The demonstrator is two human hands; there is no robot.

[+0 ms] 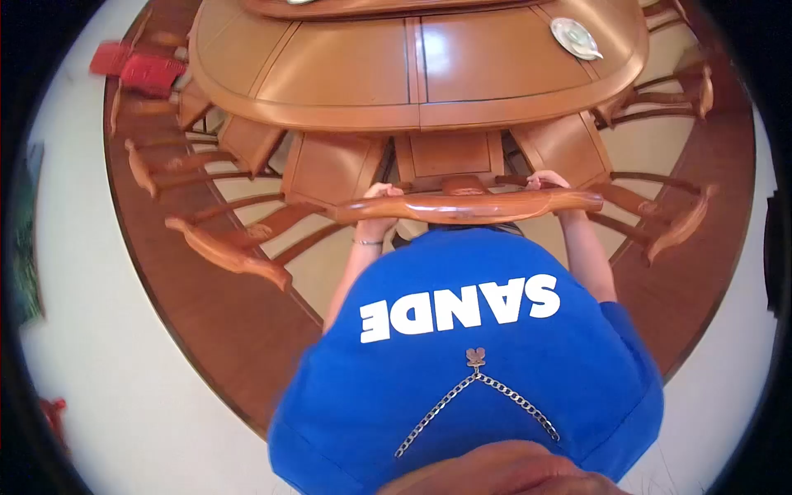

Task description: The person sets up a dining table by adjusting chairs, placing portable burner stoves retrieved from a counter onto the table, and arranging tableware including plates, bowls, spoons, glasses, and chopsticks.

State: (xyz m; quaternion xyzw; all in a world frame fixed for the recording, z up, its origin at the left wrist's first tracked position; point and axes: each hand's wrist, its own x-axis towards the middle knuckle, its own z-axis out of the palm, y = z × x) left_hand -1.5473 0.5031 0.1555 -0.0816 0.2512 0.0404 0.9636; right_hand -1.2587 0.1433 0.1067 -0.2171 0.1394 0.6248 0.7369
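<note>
In front of my body is a varnished wooden chair with a curved top rail [470,208]. My left hand [382,191] grips the left part of this rail, its fingers curled round the far side. On the right part, my right hand [547,179] is closed in the same way. The rail covers portions of both hands. Beyond it, the chair's seat [450,154] faces the wooden table [338,62]. A bracelet [368,242] circles my left wrist.
More wooden chairs, such as one at the left [231,252] and one at the right [681,223], ring the table closely. A plate with a spoon [575,37] rests near the table's right edge. Red cloth or bag [153,74] lies at the far left. The floor [190,280] is brown, bordered by white.
</note>
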